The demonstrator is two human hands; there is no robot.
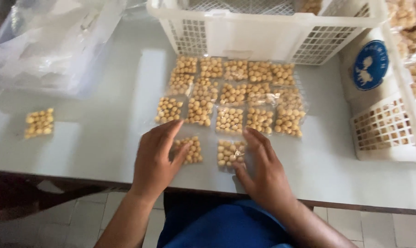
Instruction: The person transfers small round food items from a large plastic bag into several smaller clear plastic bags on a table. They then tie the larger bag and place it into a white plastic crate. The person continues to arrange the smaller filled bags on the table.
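Note:
Several small clear packets of round yellow-brown snack balls (235, 94) lie in rows on a pale table (102, 138). My left hand (157, 158) rests flat on the table with its fingers touching one packet (192, 150) in the nearest row. My right hand (263, 167) lies beside another packet (229, 153), fingertips on its right edge. Neither hand grips anything; the fingers are spread.
A single packet (39, 123) lies alone at the left. A white lattice basket (263, 27) stands at the back, another basket (391, 124) with packets at the right. A pile of clear plastic bags (52, 41) sits at the back left. The table's front edge is near my body.

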